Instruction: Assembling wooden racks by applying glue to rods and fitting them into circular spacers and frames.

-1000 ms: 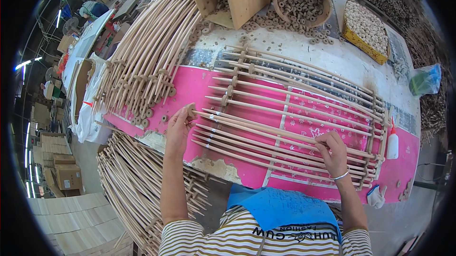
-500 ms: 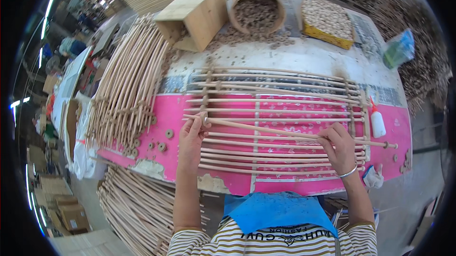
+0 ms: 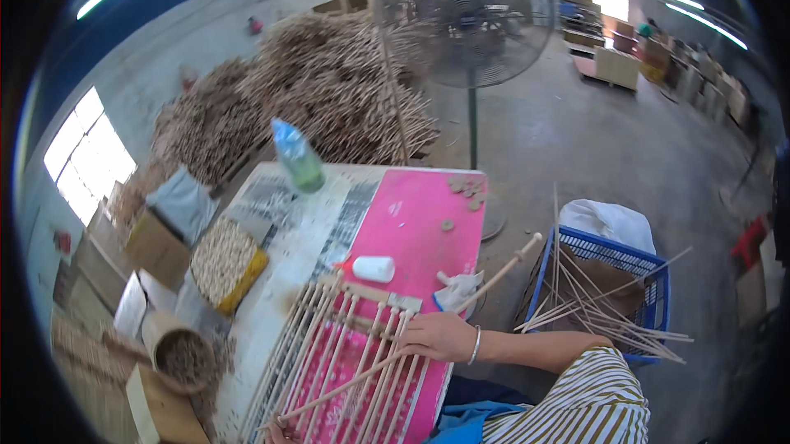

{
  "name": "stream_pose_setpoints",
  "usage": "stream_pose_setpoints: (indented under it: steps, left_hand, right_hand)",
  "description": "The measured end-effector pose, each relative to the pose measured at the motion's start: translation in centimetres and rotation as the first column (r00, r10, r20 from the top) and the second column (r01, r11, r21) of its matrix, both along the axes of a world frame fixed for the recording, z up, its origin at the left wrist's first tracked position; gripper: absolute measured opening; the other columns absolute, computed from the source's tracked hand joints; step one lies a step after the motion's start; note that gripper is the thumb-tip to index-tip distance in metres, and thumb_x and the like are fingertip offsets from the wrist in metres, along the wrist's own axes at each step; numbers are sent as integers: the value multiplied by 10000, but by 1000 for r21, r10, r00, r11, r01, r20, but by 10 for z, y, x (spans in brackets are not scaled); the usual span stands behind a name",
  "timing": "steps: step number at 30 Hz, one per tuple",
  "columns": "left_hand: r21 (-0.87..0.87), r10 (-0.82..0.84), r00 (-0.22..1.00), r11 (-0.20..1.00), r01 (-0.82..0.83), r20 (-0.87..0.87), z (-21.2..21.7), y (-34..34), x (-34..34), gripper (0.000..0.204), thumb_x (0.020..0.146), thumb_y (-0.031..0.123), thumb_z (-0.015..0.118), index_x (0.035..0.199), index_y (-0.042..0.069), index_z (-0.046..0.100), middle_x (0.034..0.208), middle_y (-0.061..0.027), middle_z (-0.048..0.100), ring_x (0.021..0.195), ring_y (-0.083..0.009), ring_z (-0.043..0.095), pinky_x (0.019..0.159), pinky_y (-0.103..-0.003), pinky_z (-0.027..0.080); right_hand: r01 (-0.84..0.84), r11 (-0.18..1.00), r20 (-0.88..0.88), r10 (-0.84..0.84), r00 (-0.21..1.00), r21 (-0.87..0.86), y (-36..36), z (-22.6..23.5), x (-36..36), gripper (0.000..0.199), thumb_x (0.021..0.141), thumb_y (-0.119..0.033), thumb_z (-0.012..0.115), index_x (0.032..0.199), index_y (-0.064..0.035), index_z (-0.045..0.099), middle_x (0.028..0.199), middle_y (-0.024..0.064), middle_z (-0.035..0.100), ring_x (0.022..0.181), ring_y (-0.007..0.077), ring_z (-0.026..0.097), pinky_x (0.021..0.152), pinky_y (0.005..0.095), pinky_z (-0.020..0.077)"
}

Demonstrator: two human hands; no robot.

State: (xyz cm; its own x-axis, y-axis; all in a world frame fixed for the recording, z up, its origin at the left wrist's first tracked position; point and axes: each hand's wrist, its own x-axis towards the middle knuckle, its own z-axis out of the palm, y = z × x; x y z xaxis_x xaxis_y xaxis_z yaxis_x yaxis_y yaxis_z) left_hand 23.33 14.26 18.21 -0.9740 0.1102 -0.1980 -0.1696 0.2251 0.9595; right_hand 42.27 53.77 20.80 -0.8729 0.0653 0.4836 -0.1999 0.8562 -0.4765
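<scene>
The left hand (image 3: 276, 432) is cut off by the lower edge, its grip unseen.

Pink-topped table (image 3: 415, 222) carries dowel rack (image 3: 346, 353), glue bottle (image 3: 372, 269)

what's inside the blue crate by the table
The blue crate holds thin wooden sticks that lean and poke out over its rim, beside a brown lining. Its bottom is hidden by the sticks and the person's striped sleeve.

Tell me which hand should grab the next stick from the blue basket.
Right, probably. The right hand lies nearest the basket, though it grips a stick; the left hand is barely visible across the rack.
</scene>
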Motion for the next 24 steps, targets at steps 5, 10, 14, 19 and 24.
stream_pose_setpoints:
  steps: [5,10,14,19,24]
  left_hand:
    - [229,-200,968,960,163,152,15,66,-27,373,1053,67,556,1417,74,639,1149,-126,688,1020,-245,637,941,-361,535]
    - [159,-347,925,915,370,-156,18,109,-34,346,1054,86,601,1390,139,666,1027,-131,696,893,-217,645,804,-332,551]
    - [406,-223,962,873,269,-156,33,119,-31,426,1105,316,577,1373,-12,623,1025,-19,683,862,-73,650,705,-201,538]
    - [411,-123,984,896,166,-128,38,56,-25,459,1075,343,630,1422,44,608,1159,0,704,900,-69,648,711,-176,506]
    - [348,133,984,933,-86,-115,49,-24,25,368,1092,316,574,1349,66,655,1085,-1,680,907,-111,601,792,-276,486]
  right_hand:
    - [152,975,80,-141,987,-162,32,-2,52,166,969,-294,686,1021,-140,654,918,49,665,901,277,684,742,414,546]
    - [279,942,-7,-285,958,-185,49,-8,71,198,955,-308,701,974,-115,660,934,77,667,907,299,672,756,446,534]
    - [225,961,-54,-236,970,-158,57,2,54,209,971,-329,693,1014,-125,672,884,86,640,862,300,663,729,430,514]
    - [80,993,-120,-90,989,-88,45,17,16,175,933,-286,711,998,-141,638,900,62,609,873,288,642,736,428,515]
    - [-83,995,-116,76,990,-61,-14,8,-39,143,894,-221,746,964,-117,678,918,68,625,873,285,653,731,432,529]
